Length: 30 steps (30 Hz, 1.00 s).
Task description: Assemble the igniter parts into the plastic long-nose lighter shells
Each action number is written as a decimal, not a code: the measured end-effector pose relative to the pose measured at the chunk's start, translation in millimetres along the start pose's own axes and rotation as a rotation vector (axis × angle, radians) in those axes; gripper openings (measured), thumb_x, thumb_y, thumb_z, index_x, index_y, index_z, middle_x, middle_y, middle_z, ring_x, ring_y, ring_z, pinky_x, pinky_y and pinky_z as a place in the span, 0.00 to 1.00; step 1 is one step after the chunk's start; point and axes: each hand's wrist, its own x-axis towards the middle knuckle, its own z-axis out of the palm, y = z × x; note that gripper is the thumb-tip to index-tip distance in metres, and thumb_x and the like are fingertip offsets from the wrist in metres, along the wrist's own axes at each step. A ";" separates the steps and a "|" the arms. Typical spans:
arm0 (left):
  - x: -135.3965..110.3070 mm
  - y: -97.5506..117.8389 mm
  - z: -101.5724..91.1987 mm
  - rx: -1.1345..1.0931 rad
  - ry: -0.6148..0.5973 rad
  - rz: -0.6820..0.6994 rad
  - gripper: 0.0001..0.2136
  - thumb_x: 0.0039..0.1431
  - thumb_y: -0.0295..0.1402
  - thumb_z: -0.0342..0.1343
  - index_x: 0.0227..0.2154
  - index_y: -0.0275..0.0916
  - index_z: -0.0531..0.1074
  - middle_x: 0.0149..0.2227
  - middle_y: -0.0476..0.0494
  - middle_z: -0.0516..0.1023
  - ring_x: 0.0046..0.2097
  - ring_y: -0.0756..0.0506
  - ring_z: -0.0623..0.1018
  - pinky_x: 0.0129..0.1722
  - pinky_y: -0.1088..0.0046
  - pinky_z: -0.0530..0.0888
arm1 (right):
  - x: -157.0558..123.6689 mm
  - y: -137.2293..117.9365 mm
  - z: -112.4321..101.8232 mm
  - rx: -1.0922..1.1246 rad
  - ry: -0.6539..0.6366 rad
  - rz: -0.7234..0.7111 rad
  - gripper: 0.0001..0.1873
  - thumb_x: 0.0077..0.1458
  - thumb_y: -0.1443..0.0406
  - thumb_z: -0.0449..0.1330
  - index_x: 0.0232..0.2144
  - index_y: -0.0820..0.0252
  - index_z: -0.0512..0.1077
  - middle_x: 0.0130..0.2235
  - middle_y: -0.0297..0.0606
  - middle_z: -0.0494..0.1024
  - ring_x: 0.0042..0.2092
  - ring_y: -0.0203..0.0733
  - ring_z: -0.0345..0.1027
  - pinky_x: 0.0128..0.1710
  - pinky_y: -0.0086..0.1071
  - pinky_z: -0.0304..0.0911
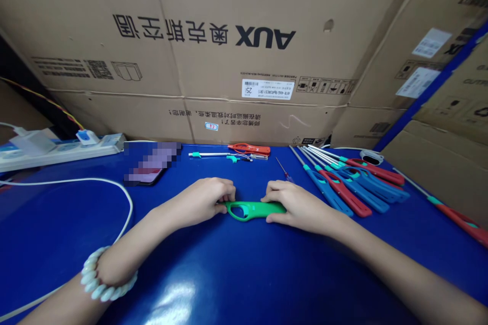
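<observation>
Blue tabletop below; at twelve o'clock the green utility-lighter handle lies lengthwise nine-to-three, my left hand apparently pinching its looped end, my right hand curled around its butt.

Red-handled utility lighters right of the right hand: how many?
3: one red-handled lighter between blue-handled lighters in the fanned pile, a second red-handled lighter toward the pile's back, and a third red-handled lighter apart at far right. The pile may hide more.
</observation>
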 end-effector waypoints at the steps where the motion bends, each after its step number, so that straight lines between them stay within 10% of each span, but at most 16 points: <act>1: 0.0 0.3 0.3 0.017 0.007 0.010 0.08 0.50 0.19 0.55 0.28 0.39 0.70 0.31 0.51 0.72 0.33 0.49 0.72 0.30 0.75 0.63 | -0.3 -0.6 0.2 -0.008 -0.004 0.001 0.17 0.53 0.60 0.65 0.44 0.62 0.76 0.40 0.41 0.72 0.43 0.45 0.67 0.42 0.34 0.61; 9: -0.6 -1.7 3.5 0.049 0.015 0.020 0.08 0.50 0.19 0.53 0.28 0.38 0.69 0.33 0.49 0.73 0.34 0.48 0.73 0.31 0.75 0.65 | -3.5 -5.0 0.2 0.009 -0.027 0.050 0.14 0.56 0.61 0.62 0.44 0.61 0.75 0.40 0.41 0.73 0.42 0.45 0.68 0.41 0.34 0.61; 18: -0.9 -6.7 3.3 -0.021 -0.019 0.047 0.09 0.54 0.19 0.51 0.34 0.37 0.72 0.39 0.44 0.74 0.43 0.44 0.73 0.44 0.70 0.68 | 0.5 5.1 0.3 0.390 -0.064 0.118 0.15 0.46 0.63 0.69 0.34 0.63 0.71 0.32 0.33 0.71 0.34 0.37 0.65 0.31 0.27 0.58; 25: -0.6 -6.9 -1.3 0.027 0.007 0.027 0.07 0.55 0.20 0.52 0.34 0.37 0.71 0.38 0.43 0.72 0.42 0.44 0.73 0.43 0.69 0.69 | -1.8 5.0 1.9 0.751 -0.172 0.171 0.08 0.58 0.63 0.57 0.38 0.61 0.64 0.28 0.31 0.73 0.28 0.35 0.68 0.27 0.27 0.62; 30: -0.1 -7.6 -1.7 0.058 0.042 0.045 0.07 0.55 0.19 0.51 0.34 0.36 0.70 0.38 0.44 0.72 0.41 0.45 0.73 0.41 0.70 0.69 | -1.2 3.4 -0.8 0.621 -0.074 0.129 0.06 0.58 0.63 0.56 0.35 0.62 0.67 0.26 0.31 0.72 0.24 0.33 0.65 0.26 0.26 0.61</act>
